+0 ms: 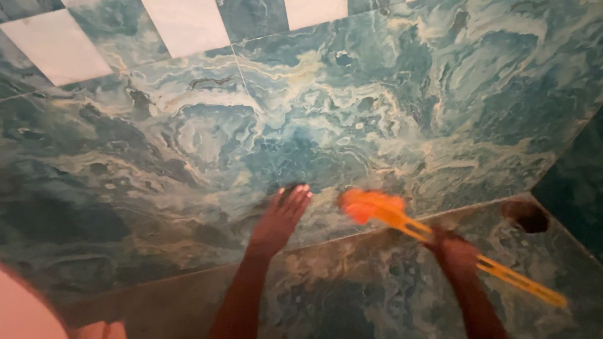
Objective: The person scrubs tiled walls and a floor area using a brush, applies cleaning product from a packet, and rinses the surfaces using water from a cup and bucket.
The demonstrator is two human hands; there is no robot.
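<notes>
Our left hand (281, 217) lies flat, fingers together, against the blue marbled wall tile (333, 115) just above the floor (377, 300). Our right hand (455, 252) is closed around the yellow handle of an orange brush (372, 205), whose blurred head sits against the wall near the left hand.

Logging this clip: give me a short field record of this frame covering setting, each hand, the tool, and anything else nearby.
setting: blue-green marbled tile wall meeting a floor of like tile; white checker tiles higher on the wall
left hand: left hand open, fingers spread, flat against the wall near the floor edge
right hand: right hand closed around the brush handle
tool: orange long-handled brush, head blurred, at the base of the wall
nearby: round drain hole in the floor corner; pink rounded object at lower left, kind unclear
</notes>
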